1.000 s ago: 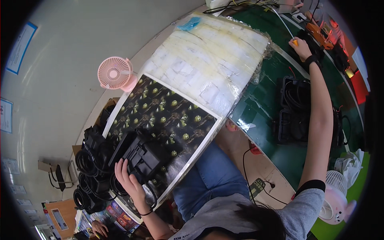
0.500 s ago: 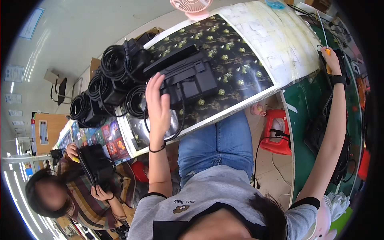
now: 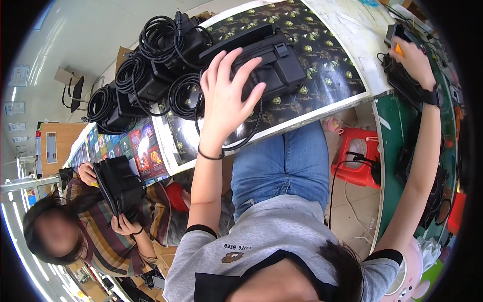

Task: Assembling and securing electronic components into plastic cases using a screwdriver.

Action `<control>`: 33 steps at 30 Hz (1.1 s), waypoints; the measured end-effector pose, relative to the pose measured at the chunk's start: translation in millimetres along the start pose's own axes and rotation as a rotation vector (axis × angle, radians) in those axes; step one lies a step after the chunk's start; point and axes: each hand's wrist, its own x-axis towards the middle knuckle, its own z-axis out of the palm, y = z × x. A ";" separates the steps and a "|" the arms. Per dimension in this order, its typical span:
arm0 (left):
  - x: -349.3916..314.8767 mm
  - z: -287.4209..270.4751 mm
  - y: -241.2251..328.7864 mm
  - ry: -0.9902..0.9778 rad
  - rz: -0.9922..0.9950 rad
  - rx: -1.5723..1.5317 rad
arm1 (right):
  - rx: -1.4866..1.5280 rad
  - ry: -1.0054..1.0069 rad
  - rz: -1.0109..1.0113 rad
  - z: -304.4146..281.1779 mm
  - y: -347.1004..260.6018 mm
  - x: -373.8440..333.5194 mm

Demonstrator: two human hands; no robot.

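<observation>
Head view: the black plastic case (image 3: 282, 63) lies on the table just beyond and to the right of the left hand (image 3: 224, 95), its long axis slanting from lower left to upper right. The left hand is by far the nearer one; its fingers are spread apart, reaching over the near left end of the case, and whether they press on it or only hover I cannot tell. Well apart, at the far right, the right hand (image 3: 413, 58) is curled around an orange-handled tool (image 3: 399, 49), whose shaft is hard to make out, above dark gear (image 3: 402, 84) on the green bench (image 3: 391, 128). The case is matt, boxy and hard-edged, with raised ribs and a long flat panel along its far side; a thin black lead (image 3: 260, 115) loops from it toward the left wrist. Beneath it is a glossy dark sheet (image 3: 329, 65) printed with pale green spots, next to a whitish, creased covering (image 3: 347, 27). To the left, ribbed coiled cables (image 3: 153, 43) lie in round bundles upon more black units. Further left, a co-worker in a striped top (image 3: 108, 229) holds a black case-like unit (image 3: 122, 183); a smooth red plastic stool (image 3: 347, 173) stands below, between table and bench.
</observation>
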 end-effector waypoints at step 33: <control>9.6 14.4 -18.6 0.324 -0.221 -0.109 | 0.821 0.471 -0.108 51.8 -237.1 -178.8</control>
